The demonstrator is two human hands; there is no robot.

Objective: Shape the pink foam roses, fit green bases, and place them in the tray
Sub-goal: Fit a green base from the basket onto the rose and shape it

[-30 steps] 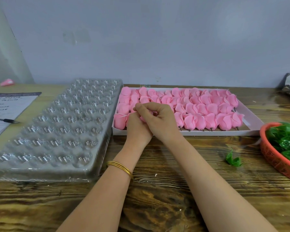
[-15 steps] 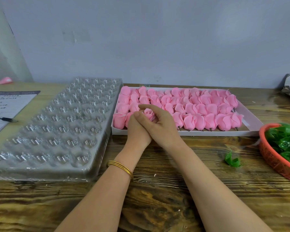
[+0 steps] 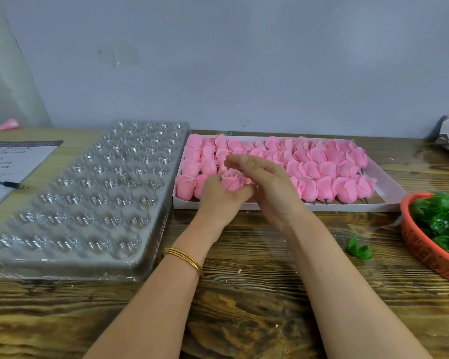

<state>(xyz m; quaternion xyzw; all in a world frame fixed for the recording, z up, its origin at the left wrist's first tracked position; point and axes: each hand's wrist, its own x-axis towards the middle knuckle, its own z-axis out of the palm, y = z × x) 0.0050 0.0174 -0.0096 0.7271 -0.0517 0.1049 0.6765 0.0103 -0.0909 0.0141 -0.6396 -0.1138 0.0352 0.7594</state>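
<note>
We hold one pink rose (image 3: 232, 180) in the left hand (image 3: 222, 200); the right hand (image 3: 266, 185), grip wide, should smooth outer petals gently, never crushing foam.

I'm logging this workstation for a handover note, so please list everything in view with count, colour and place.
rose in hand: one, pink, in the left hand
boxed roses: many, pink, in a white box at the back
tray: one, clear, empty cups, left
basket: one, orange, right edge, holding green bases
loose base: one, green, on the table
paper and pen: far left
bangle: gold, left wrist
hands: left hand gripping the rose, right hand open beside it
</note>
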